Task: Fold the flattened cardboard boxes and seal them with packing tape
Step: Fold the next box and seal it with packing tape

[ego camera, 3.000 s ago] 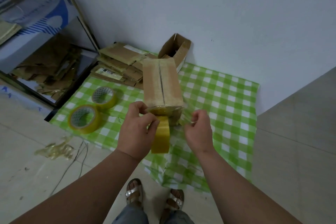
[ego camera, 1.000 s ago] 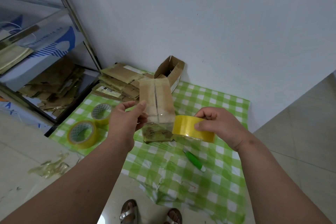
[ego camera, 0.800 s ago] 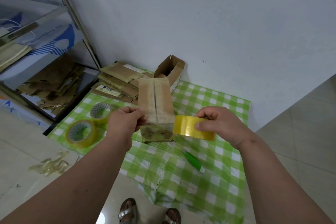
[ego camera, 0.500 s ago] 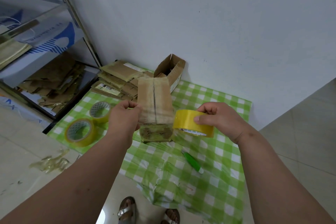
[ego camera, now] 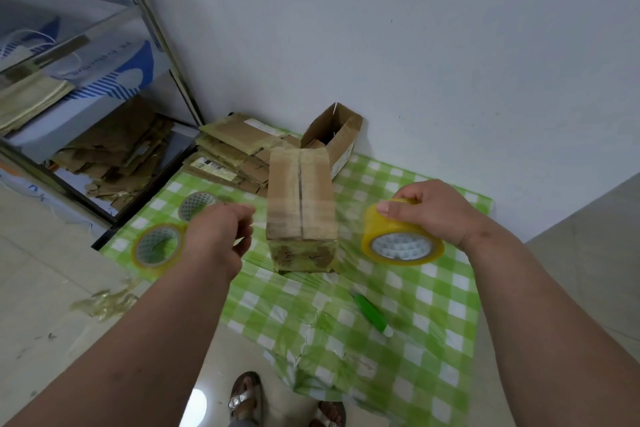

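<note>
One green checked cloth (ego camera: 433,305) covers the floor by the wall, and the folded cardboard box (ego camera: 300,204) stands on it, its top seam facing up. Behind the box lie a stack of flattened boxes (ego camera: 232,156) and an open carton (ego camera: 334,137). Right of the box, the right hand (ego camera: 436,211) grips a tape roll (ego camera: 401,239). Left of the box, the left hand (ego camera: 218,232) hovers with fingers loosely curled, holding nothing. Two spare tape rolls (ego camera: 157,246) lie farther left; a green cutter (ego camera: 372,314) lies in front.
</note>
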### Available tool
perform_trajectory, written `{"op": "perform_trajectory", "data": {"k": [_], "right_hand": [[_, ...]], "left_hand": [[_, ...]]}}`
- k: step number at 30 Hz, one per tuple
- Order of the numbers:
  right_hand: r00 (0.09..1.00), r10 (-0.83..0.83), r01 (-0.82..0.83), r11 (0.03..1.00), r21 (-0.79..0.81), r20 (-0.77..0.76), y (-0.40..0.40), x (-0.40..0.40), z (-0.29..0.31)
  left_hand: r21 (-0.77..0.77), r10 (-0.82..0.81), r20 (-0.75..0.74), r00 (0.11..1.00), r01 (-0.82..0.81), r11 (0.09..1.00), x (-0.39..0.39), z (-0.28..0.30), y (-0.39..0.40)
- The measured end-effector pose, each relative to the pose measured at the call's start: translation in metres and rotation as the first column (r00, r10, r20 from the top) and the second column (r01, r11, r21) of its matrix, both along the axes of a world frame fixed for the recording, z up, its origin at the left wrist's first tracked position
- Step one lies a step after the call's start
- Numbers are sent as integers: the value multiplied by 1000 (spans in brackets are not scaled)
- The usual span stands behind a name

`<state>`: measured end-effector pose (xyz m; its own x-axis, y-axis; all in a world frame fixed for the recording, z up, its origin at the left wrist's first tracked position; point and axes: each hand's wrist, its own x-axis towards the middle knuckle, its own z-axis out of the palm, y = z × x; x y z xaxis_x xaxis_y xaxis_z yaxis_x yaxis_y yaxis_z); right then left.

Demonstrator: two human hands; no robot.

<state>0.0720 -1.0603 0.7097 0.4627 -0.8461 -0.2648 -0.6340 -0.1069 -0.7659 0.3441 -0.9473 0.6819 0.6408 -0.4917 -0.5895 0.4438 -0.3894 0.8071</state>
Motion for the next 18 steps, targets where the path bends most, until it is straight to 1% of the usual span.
{"op": "perform_trajectory", "data": {"k": [2, 6, 10, 13, 15, 18], "right_hand": [[999, -6, 6, 1000, -1, -36, -4, 0, -5], [999, -9, 10, 1000, 25, -40, -7, 4, -17], [994, 7, -4, 999, 34, -108, -9, 10, -31], [989, -4, 10, 999, 39, -149, -10, 14, -38], [983, -8, 13, 1000, 24, -185, -11, 15, -41], [965, 27, -31, 999, -10, -259, -14, 18, -43]], "left_hand": [[9, 2, 28, 1000, -2, 1000, 8, -4, 3], [45, 0, 48, 999, -2, 999, 10, -15, 9], [75, -19, 94, 995, 12, 997, 8, -24, 13], [75, -15, 91, 996, 9, 997, 5, -29, 16], [75, -8, 93, 996, 1, 997, 4, -30, 16], [79, -20, 101, 995, 12, 997, 4, -31, 15]]}}
